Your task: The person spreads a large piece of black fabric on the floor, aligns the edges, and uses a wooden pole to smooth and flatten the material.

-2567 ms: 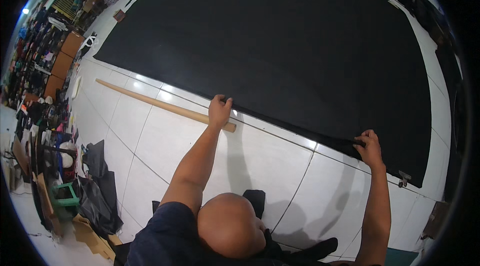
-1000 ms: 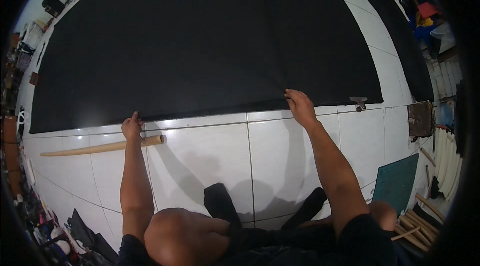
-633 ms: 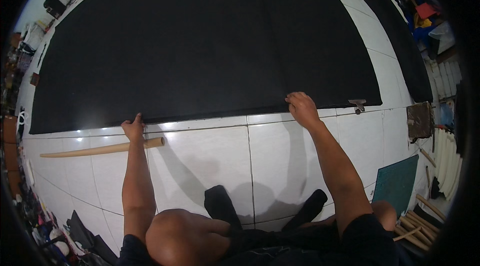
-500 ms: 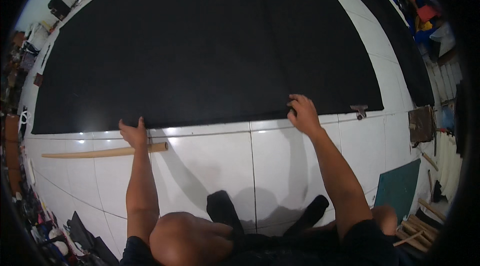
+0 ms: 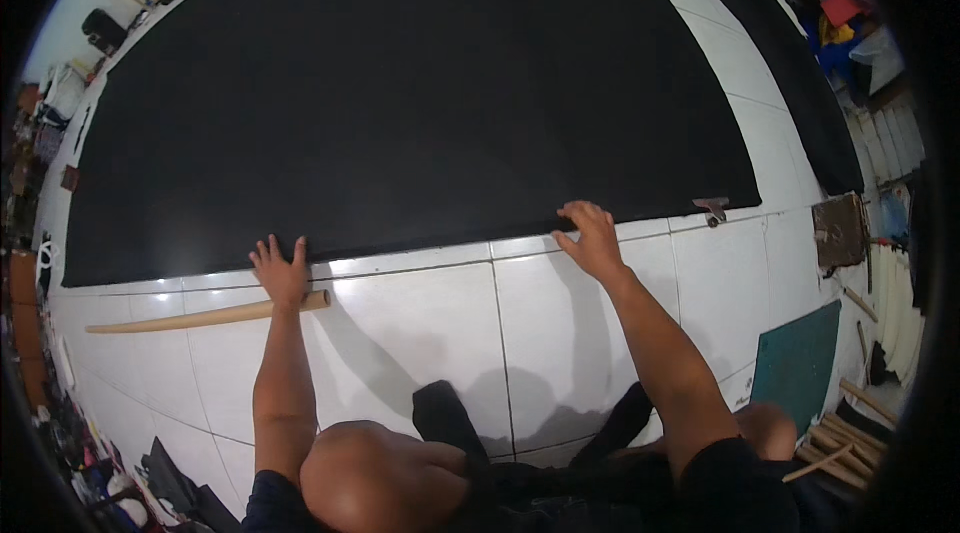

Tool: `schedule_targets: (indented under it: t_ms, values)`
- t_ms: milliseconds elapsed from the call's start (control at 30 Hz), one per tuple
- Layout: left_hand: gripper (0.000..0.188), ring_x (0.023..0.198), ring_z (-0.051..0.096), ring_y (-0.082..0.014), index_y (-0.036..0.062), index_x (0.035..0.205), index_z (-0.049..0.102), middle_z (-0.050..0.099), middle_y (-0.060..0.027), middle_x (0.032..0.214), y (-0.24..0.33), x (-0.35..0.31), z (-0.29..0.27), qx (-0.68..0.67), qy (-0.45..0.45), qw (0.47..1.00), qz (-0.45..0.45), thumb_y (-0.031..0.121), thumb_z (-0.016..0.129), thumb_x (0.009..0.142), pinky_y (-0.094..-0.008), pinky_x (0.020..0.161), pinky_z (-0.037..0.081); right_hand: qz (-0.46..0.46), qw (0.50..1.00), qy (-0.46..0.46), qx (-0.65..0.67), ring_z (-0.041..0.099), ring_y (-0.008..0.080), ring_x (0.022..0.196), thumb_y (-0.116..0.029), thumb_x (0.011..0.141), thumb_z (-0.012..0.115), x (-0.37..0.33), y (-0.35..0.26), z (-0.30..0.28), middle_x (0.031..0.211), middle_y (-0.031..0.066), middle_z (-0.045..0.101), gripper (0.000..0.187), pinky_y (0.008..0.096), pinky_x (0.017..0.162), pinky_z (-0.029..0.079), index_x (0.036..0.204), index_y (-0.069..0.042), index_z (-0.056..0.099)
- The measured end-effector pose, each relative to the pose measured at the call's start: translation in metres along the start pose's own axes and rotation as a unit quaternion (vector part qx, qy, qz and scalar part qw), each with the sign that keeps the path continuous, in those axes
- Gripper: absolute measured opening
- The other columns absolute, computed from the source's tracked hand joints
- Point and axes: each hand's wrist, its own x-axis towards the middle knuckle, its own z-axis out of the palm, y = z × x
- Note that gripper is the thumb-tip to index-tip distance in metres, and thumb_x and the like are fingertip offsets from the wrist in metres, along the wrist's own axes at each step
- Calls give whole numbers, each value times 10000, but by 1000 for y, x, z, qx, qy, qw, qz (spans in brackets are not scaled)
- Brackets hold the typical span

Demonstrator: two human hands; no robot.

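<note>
A large sheet of black material (image 5: 400,103) lies flat across the white tiled floor in front of me. At its near edge, left of the middle, my left hand (image 5: 281,271) rests with fingers spread over the sheet and grips nothing. Farther right along that edge is my right hand (image 5: 592,241), its fingers bent and the thumb apart from them, with nothing held. Whether its fingertips press on the sheet or hover just over it I cannot tell. A metal clamp (image 5: 712,210) sits on the near edge toward the right corner.
A tan tube (image 5: 210,317) lies on the floor by my left wrist. A long black strip (image 5: 790,63) stretches along the right. Nearer are a brown block (image 5: 840,233), a green board (image 5: 797,363) and several wooden rods (image 5: 840,448). Mixed clutter lines both sides.
My left hand's fingers have spread out over the edge. The right hand has shifted slightly left and its thumb stands farther out. A faint ridge in the sheet is less visible.
</note>
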Motion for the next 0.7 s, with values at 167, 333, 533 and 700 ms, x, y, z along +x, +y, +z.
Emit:
schedule_targets:
  t_ms: [167, 333, 533, 700]
  values:
    - [658, 1475, 254, -436, 52, 1410, 550, 400, -219, 1542, 20, -18, 2, -14, 29, 995, 98, 550, 503, 984, -607, 1196, 129, 59, 992, 5, 111, 623, 304, 1085, -25, 857, 657, 5, 19, -16, 1240, 132, 597, 363, 414, 958, 492, 1219, -49, 638]
    - [648, 1474, 275, -413, 73, 1434, 525, 409, -202, 1542, 40, -24, -1, -19, -5, 997, 73, 533, 520, 977, -600, 1196, 140, -10, 998, -34, -49, 635, 306, 1043, -28, 874, 614, 17, 31, -20, 1199, 135, 623, 303, 420, 946, 501, 1174, -35, 659]
    - [634, 1473, 290, -387, 94, 1437, 517, 405, -180, 1550, 41, -18, -6, -17, -26, 998, 55, 492, 554, 945, -599, 1193, 161, -4, 998, 6, -55, 532, 314, 1251, -130, 898, 612, 16, 14, -30, 1332, 147, 571, 356, 466, 1073, 405, 1239, -29, 624]
    - [656, 1490, 256, -374, 111, 1468, 479, 356, -162, 1584, 41, -21, 2, -3, -28, 999, 32, 480, 564, 932, -606, 1191, 164, -84, 992, -78, -56, 383, 296, 1429, -228, 919, 626, 21, -4, -12, 1496, 162, 458, 506, 483, 1154, 315, 1380, -40, 536]
